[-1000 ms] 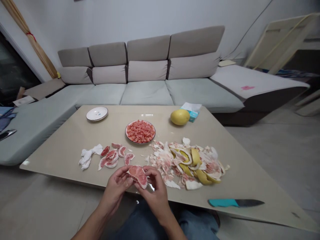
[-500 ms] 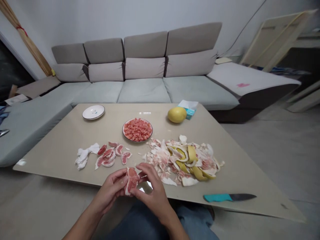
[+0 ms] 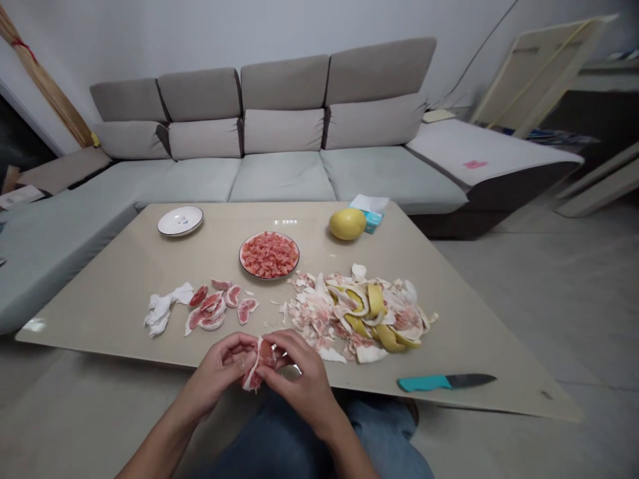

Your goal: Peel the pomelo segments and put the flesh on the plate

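Note:
Between both hands, over the table's near edge, is a red pomelo segment [image 3: 265, 356] with a pale membrane along its ridge. My left hand [image 3: 222, 368] pinches its left side with thumb and fingers. On the right side, my right hand [image 3: 298, 370] grips it with thumb and fingertips. Beyond the left hand lie several unpeeled pomelo segments [image 3: 212, 309]. A round plate [image 3: 241, 265] heaped with peeled red pulp [image 3: 269, 254] stands farther back. To the right of the hands spreads a pile of yellow peel and white membrane scraps [image 3: 364, 313].
A knife [image 3: 424, 383] with a teal handle lies near the table's front right edge. A whole yellow pomelo [image 3: 347, 224] sits beside a tissue pack [image 3: 373, 218]. Crumpled white tissue [image 3: 160, 313] and a white plate [image 3: 180, 220] are on the left. A sofa [image 3: 284, 176] stands behind the table.
The segment has turned in my fingers, so its pale ridge now faces up and its flesh shows on both sides. The view has shifted slightly, moving the scene left and up.

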Available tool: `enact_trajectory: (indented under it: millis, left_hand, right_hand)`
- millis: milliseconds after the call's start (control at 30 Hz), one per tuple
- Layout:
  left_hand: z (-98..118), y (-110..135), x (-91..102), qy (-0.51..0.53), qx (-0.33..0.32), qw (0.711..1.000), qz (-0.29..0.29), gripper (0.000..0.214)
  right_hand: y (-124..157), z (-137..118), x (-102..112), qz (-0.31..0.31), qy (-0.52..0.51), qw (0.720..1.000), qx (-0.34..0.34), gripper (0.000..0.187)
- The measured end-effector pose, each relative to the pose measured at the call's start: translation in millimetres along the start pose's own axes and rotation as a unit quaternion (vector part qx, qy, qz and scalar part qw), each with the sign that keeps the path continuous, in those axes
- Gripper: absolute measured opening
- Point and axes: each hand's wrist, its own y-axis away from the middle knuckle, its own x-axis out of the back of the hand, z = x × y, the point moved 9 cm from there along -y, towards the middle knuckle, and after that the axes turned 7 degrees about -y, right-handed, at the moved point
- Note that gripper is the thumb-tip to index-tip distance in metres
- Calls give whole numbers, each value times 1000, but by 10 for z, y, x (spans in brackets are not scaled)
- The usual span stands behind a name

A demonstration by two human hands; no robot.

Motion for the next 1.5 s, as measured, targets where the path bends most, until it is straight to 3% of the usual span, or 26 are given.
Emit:
enact_trajectory:
  millis: [300, 600, 833, 1033, 1167, 1300, 1400, 1500]
  left_hand:
    - [37, 1, -2, -52, -7, 998, 23, 27]
    - [61, -9, -56, -58, -16, 998, 20, 24]
    - [1, 45, -104, 4, 23, 1000, -20, 48]
    - [77, 93, -109, 3, 13, 999, -47, 46]
    - [86, 91, -103, -25, 5, 999, -47, 43]
    - [122, 81, -32, -104, -28, 994, 18, 34]
    - [137, 82, -7, -126, -41, 990, 55, 29]
    - [130, 74, -27, -112, -36, 992, 46, 30]
  right_hand:
    - [32, -144, 0, 46, 94, 990, 92, 43]
    - [44, -190, 14, 90, 104, 984, 114, 42]
    - [14, 22, 36, 33, 11, 999, 0, 35]
    - [12, 139, -7, -18, -53, 997, -55, 55]
    - [26, 73, -11, -18, 14, 1000, 5, 47]
    - [57, -68, -35, -6, 80, 991, 106, 50]
    - [68, -113, -33, 14, 103, 985, 139, 52]
    - [68, -137, -30, 23, 110, 982, 153, 51]
